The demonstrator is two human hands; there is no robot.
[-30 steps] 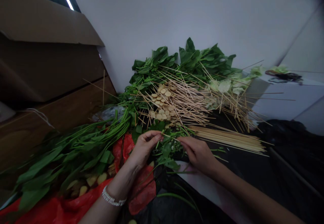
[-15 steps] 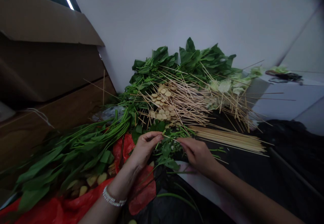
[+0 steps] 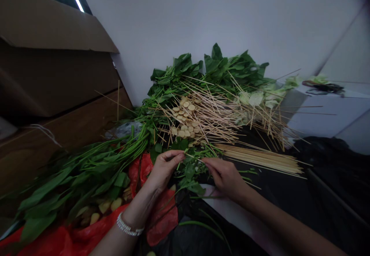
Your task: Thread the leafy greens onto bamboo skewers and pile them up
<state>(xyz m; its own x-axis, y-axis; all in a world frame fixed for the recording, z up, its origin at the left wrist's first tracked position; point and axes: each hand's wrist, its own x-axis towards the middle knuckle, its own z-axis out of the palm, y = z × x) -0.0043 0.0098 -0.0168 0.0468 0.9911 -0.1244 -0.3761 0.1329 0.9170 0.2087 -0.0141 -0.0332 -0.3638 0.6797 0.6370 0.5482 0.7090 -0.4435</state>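
Note:
My left hand (image 3: 163,169) and my right hand (image 3: 224,175) meet low in the middle, both pinched on a thin bamboo skewer (image 3: 194,157) that runs between them. Green leafy stems (image 3: 190,175) hang on and under that skewer. My left wrist wears a pearl bracelet (image 3: 128,228). Just beyond the hands lies a neat bundle of bare skewers (image 3: 260,157). Behind that is a heap of skewers with pale round slices (image 3: 185,121) on them.
Long green stalks (image 3: 95,163) spread to the left over a red plastic bag (image 3: 156,213). Leafy greens (image 3: 214,69) pile against the white wall. Brown cardboard boxes (image 3: 52,78) stand at left. A white box (image 3: 318,113) sits at right, on a dark surface (image 3: 318,194).
Almost nothing has moved; my right hand has shifted very slightly along the skewer and both hands keep their pinch.

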